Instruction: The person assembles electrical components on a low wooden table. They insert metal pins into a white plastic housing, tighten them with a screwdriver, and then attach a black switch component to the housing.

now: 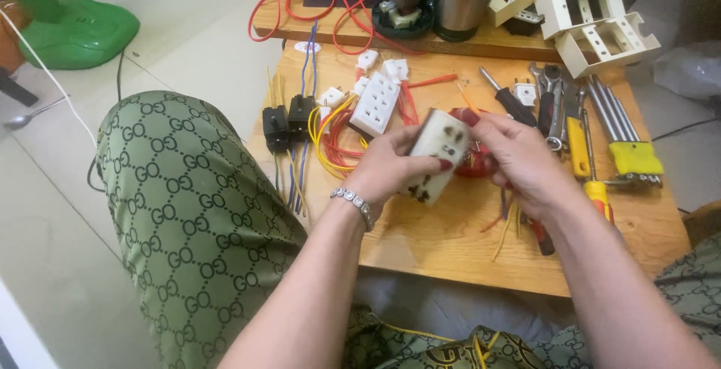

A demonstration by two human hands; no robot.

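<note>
Two hands, left hand [390, 166] and right hand [518, 158], grip a dirty white socket [435, 151] above the worktop [443, 241]. Wires [338, 140] and tools [578, 143] lie spread out nearby, untouched.

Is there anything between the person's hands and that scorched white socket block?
No. Both the left hand and the right hand already grip the socket block directly, above the wooden board; nothing visible sits between them.
</note>
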